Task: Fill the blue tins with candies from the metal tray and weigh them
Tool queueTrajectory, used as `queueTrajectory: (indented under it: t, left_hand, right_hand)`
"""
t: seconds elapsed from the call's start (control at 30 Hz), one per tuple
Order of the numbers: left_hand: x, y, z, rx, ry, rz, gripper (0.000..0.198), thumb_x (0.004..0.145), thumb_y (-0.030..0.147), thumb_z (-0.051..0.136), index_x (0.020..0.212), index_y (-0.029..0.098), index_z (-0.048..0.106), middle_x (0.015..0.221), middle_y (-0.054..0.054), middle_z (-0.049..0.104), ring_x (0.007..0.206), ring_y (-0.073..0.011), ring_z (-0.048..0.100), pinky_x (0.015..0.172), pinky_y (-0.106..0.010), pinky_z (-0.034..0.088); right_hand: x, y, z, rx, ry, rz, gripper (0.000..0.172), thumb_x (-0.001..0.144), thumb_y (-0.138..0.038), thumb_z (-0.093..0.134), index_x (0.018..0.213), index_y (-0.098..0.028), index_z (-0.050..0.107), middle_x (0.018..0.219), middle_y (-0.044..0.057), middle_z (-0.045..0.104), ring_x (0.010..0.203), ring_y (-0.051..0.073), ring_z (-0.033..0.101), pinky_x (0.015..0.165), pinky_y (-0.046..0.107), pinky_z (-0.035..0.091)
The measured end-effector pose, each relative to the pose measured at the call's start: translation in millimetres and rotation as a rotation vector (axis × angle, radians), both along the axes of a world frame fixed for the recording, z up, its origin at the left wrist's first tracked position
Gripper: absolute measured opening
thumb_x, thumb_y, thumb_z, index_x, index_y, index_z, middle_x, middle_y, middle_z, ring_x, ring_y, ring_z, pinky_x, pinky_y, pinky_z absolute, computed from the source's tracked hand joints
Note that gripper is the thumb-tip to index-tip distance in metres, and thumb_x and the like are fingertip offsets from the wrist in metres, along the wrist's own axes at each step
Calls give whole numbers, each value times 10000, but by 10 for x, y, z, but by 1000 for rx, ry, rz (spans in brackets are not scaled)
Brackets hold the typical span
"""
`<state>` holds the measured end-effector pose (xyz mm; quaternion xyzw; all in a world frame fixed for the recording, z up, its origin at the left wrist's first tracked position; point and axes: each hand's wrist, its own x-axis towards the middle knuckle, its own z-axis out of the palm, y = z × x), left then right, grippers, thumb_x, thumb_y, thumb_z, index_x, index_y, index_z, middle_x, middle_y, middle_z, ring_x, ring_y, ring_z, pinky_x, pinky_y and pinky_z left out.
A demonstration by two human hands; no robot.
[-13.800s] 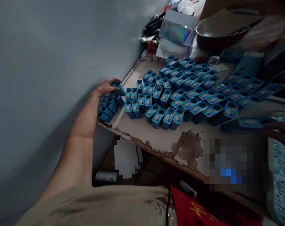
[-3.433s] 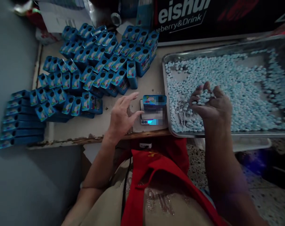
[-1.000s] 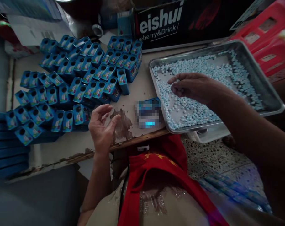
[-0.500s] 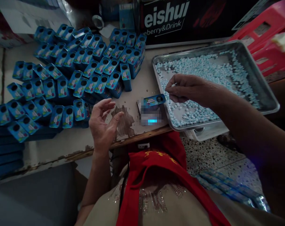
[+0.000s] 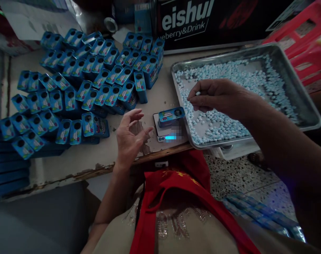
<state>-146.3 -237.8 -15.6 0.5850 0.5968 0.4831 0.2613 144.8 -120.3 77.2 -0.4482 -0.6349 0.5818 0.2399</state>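
Observation:
My right hand (image 5: pixel 214 93) hovers over the near left part of a metal tray (image 5: pixel 317 121), its fingers pinched, with a small pale blue candy (image 5: pixel 197 93) showing between them. Many more blue and white candies (image 5: pixel 226 125) lie in that tray. My left hand (image 5: pixel 131 135) is held above the table, thumb and fingers apart, nothing in it. Just right of it, a blue candy box (image 5: pixel 167 120) with a round hole in its top stands on a small digital scale (image 5: pixel 161 138). Part of the scale and its lit display is blurred out.
Rows of blue boxes (image 5: pixel 90 97) with round holes crowd the table's left side. Behind stands a black printed carton (image 5: pixel 186 28). A red plastic stool or chair (image 5: pixel 305 56) is at the right. The worn wooden table edge (image 5: pixel 160 153) runs in front.
My left hand has moved right, toward the box on the scale. My right hand has turned slightly, and a candy now shows between its fingers. One box in the left rows leans over more.

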Motion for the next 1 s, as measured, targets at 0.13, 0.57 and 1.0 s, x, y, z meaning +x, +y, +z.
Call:
queueTrajectory:
  t: [0.13, 0.57, 1.0]
  left_hand:
    - [168, 70, -91, -34, 2, -33, 650, 881, 518, 972, 1393, 275, 655, 1334, -95, 783, 1271, -277, 771, 1073, -426, 643]
    - [264, 188, -79, -63, 37, -42, 651, 875, 526, 972, 1391, 286, 655, 1343, -90, 773, 1267, -276, 757, 1072, -424, 630]
    - [347, 217, -131, -129, 73, -78, 728, 822, 399, 1026, 1440, 273, 662, 1400, -103, 771, 1317, -313, 750, 1118, -452, 627]
  right_hand:
    - [125, 15, 10, 6, 31, -64, 129, 961, -213, 876, 921, -199, 753, 742, 16, 663, 654, 119, 545, 592, 297, 420]
    - [567, -101, -845, 451, -462, -1, 340, 864, -111, 898, 1151, -274, 818, 1445, 178, 732, 1418, 403, 599, 1288, 620, 379]
    - [518, -187, -1251, 539, -795, 9, 280, 920, -269, 712, 1181, -210, 793, 1026, 91, 810, 871, 277, 733, 746, 360, 476]
